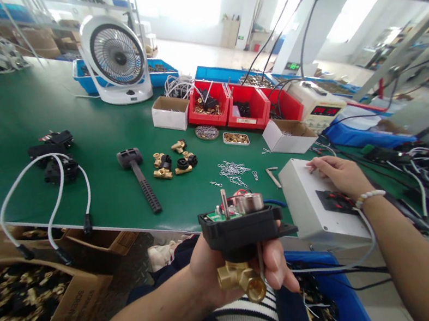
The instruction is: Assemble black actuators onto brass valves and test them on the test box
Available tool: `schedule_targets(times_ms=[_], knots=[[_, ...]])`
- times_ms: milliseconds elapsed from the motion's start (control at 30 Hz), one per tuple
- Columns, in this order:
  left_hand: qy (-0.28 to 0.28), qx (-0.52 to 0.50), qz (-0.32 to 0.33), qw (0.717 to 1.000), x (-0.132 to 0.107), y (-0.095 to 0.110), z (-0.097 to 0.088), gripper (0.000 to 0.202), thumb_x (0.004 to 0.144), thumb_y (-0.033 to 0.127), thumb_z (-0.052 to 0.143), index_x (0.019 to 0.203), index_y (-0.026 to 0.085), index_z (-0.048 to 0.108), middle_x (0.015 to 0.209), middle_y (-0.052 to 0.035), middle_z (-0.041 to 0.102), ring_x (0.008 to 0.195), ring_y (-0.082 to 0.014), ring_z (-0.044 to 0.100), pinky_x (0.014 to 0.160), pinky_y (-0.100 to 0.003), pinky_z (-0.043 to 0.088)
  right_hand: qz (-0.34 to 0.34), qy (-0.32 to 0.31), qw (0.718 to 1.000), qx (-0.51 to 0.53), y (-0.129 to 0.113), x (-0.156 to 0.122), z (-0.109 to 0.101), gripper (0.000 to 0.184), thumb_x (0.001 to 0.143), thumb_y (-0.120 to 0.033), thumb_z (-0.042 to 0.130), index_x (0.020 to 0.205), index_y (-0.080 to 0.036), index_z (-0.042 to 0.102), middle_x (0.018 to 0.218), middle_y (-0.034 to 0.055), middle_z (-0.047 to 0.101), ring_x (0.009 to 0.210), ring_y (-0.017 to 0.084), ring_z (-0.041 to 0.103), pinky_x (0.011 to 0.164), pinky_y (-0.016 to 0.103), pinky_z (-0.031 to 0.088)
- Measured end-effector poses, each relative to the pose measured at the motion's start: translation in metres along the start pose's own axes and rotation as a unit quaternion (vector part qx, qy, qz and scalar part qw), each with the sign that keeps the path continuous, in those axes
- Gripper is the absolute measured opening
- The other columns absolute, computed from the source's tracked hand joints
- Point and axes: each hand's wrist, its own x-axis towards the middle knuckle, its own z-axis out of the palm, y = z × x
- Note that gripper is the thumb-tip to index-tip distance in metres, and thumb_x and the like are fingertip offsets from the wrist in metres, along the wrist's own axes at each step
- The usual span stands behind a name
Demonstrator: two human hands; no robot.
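My left hand (pixel 213 271) is wrapped round a motorised brass valve (pixel 245 227), held above my lap. Its black housing is uncovered on top, showing a green circuit board, a silver motor and an upright metal shaft; the brass body hangs below. My right hand (pixel 340 177) rests on a light grey metal box (pixel 302 197), thumb and fingertips pinched together at its upper edge. What they grip there is too small to make out. A white cable runs past the right wrist, and a black panel with wires sits on the box.
A grey hammer (pixel 141 179), brass valve bodies (pixel 161 166) and scattered metal clips (pixel 233 171) lie on the green table (pixel 105 130). Red bins (pixel 247 108), small white boxes (pixel 170 113) and a fan (pixel 117 58) stand behind. A carton of valves (pixel 21 311) is at lower left.
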Motion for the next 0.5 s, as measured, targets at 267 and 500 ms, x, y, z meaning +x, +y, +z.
schedule_targets(times_ms=[267,500], knots=[[0.000,-0.032,-0.005,0.999,0.0011,0.0002,0.0000,0.033,0.079,0.043,0.068,0.077,0.010,0.070,0.058,-0.0012,0.060,0.046,-0.0089,0.054,0.059,-0.023,0.051,-0.005,0.004,1.000,0.001,-0.0007,-0.0005,-0.0006,0.072,0.061,-0.089,0.057,0.072,-0.019,0.070,0.064,0.0068,0.062,0.060,0.020,0.049,0.061,0.034,0.042],[0.016,0.010,-0.014,1.000,0.0008,0.0021,0.0046,0.040,0.078,0.047,0.072,0.066,0.009,0.066,0.054,-0.0034,0.059,0.051,-0.0129,0.062,0.062,-0.024,0.054,-0.007,0.002,1.000,-0.001,0.0011,0.0007,-0.0004,0.072,0.062,-0.088,0.057,0.074,-0.018,0.070,0.069,0.0083,0.065,0.061,0.021,0.051,0.061,0.035,0.044]])
